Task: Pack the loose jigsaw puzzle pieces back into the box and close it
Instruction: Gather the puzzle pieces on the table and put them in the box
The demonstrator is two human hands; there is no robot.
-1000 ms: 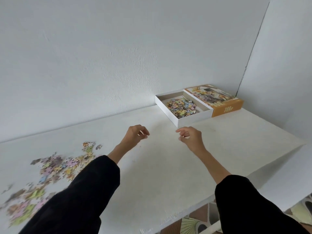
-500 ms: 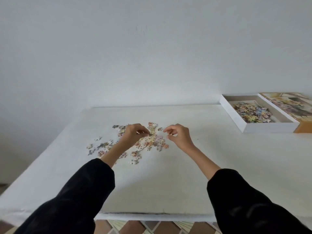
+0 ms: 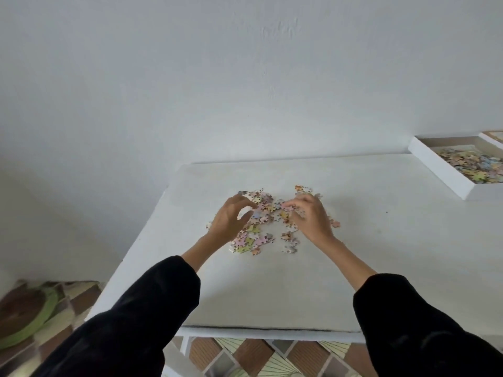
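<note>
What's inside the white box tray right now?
The white box tray holds a loose heap of pastel jigsaw pieces. Its right part is cut off by the frame edge, and the floor beneath the heap is covered.

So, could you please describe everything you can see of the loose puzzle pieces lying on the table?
The loose puzzle pieces are small flat pieces, seemingly card, in pastel pink, yellow, orange and blue. They lie scattered in a ragged patch on the white table, some seemingly interlocked, a few strays at the edges. The left hand and right hand reach into the patch with fingers curled; whether either grips a piece is unclear. The open box sits apart, far right.
</note>
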